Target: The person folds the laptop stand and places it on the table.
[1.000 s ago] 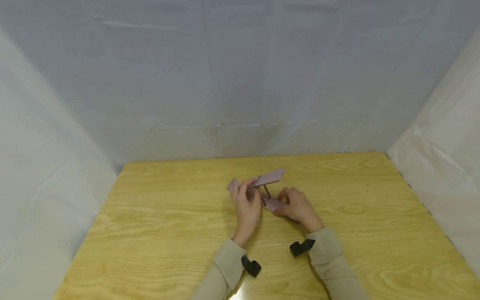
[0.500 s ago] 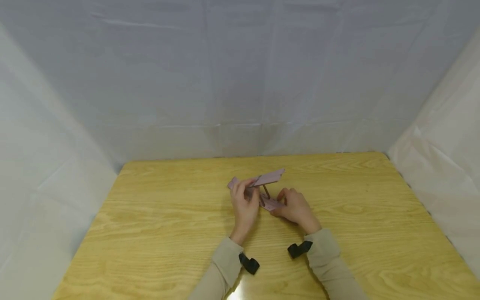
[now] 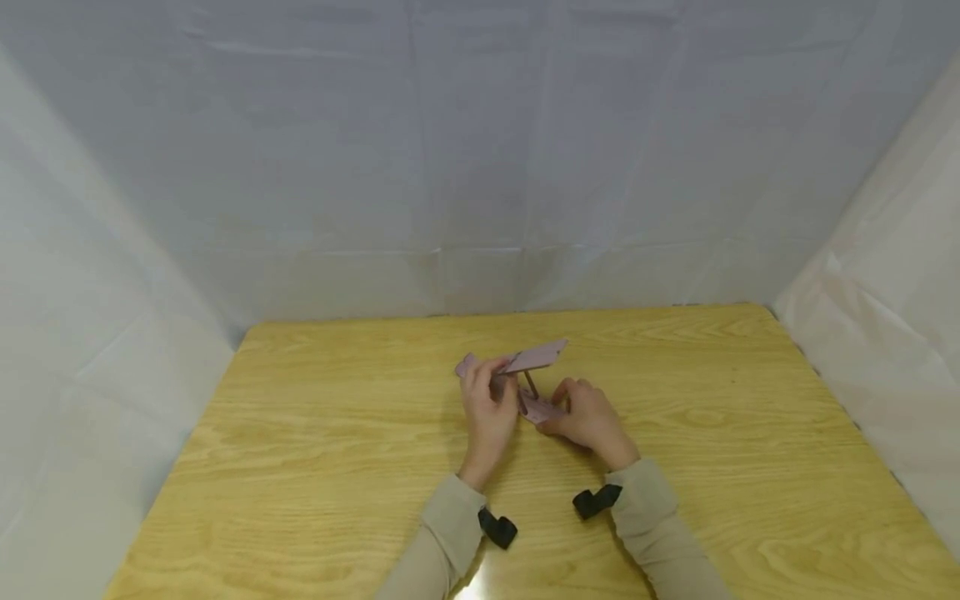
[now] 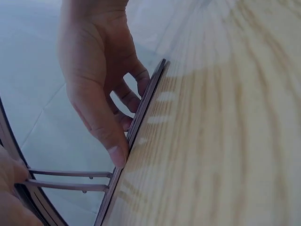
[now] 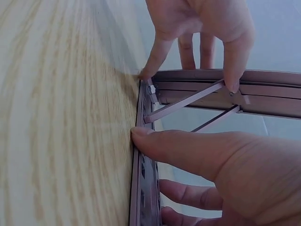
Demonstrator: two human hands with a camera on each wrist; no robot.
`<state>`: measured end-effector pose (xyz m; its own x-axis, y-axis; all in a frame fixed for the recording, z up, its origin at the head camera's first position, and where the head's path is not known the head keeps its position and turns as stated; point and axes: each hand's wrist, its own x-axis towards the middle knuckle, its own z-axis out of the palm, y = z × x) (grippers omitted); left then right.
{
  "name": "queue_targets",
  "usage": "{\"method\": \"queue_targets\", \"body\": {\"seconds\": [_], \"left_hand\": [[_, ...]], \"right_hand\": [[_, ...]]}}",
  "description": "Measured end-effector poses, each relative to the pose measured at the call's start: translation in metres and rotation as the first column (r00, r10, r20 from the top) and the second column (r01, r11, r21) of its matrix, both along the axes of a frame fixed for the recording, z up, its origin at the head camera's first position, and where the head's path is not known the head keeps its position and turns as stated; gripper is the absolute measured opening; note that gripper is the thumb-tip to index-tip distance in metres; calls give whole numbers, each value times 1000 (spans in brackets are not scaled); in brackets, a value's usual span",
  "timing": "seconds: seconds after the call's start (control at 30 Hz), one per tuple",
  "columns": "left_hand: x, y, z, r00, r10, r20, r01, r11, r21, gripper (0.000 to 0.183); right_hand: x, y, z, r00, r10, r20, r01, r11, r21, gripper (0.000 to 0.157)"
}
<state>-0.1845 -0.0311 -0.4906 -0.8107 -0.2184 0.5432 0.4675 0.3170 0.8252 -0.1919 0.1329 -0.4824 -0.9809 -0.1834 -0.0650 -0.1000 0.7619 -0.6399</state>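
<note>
A pinkish-purple folding stand (image 3: 542, 357), its two panels spread apart at a hinge, is between my hands over the table. Thin struts (image 5: 186, 101) link its panels. My left hand (image 3: 489, 421) grips the upper panel (image 5: 273, 89) near the hinge, one fingertip close to a strut's end; in the left wrist view only part of this left hand (image 4: 11, 193) shows, at the lower left. With thumb and fingers on opposite sides, my right hand (image 3: 592, 423) pinches the lower panel (image 4: 146, 103), which lies on edge close to the table in the wrist views.
A wood-grain table (image 3: 315, 467) extends around both hands. Pale sheeting (image 3: 480, 167) hangs behind it and along both sides. Black wrist mounts (image 3: 498, 528) sit at both sleeve cuffs.
My right hand has shifted slightly left, with the lower panel. The upper panel's tip has moved a few pixels left and down. Both grips look the same.
</note>
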Motion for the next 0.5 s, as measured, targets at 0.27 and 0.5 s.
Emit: {"method": "queue_targets", "body": {"seconds": [0.27, 0.5], "left_hand": [[-3, -2, -5, 1000, 19, -11, -19, 1000, 10, 18], [-8, -5, -5, 999, -36, -13, 36, 999, 0, 20]], "right_hand": [[1, -3, 2, 1000, 0, 15, 0, 1000, 4, 44], [0, 0, 4, 1000, -1, 27, 0, 1000, 8, 42]]}}
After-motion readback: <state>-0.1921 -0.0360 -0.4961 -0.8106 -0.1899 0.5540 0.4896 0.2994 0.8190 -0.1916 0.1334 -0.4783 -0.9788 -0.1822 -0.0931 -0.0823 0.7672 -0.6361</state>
